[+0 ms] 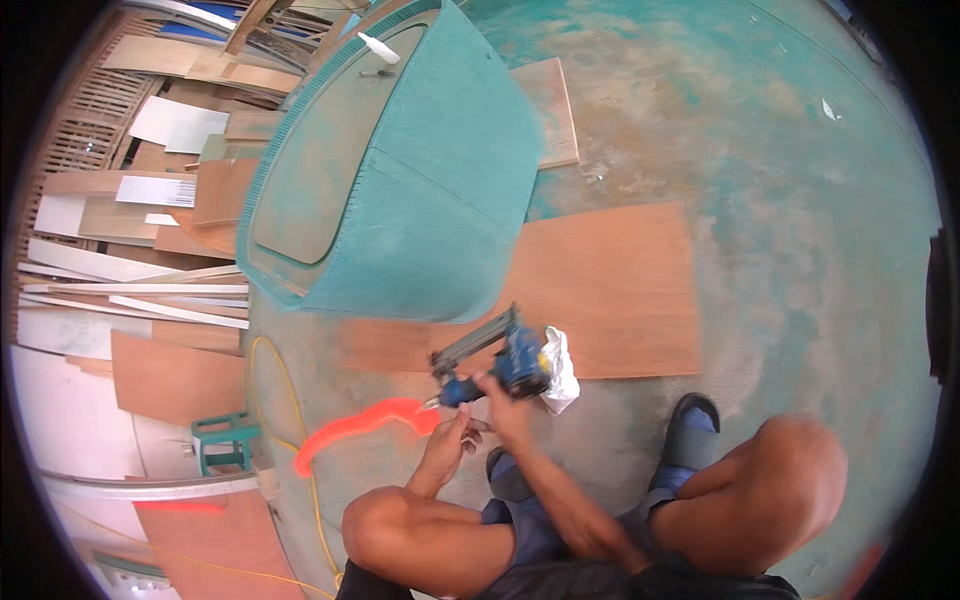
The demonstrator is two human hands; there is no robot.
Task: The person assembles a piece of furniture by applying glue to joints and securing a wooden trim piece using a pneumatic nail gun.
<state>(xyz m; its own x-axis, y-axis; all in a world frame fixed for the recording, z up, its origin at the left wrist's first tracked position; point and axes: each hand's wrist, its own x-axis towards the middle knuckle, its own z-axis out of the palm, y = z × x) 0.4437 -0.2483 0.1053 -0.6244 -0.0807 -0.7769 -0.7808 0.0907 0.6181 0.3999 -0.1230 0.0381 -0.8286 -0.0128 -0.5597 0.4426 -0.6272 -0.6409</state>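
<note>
I am squatting on the floor. My right hand (503, 397) grips a blue pneumatic nail gun (497, 358) by its handle; its long dark magazine points up and left. My left hand (452, 437) is just below the handle's end, fingers pinched where the orange coiled air hose (352, 424) joins the tool. A white crumpled cloth or bag (560, 372) lies right beside the gun. All of this is at the near edge of a flat plywood sheet (610, 280) on the floor.
A large teal curved furniture shell (420, 170) stands beyond the plywood, with a white bottle (378, 47) on top. Stacked boards and strips (130, 230) fill the left side. A small green stool (225, 438) and a yellow cable (285, 400) lie at my left. My sandalled feet (692, 425) rest on the green concrete floor.
</note>
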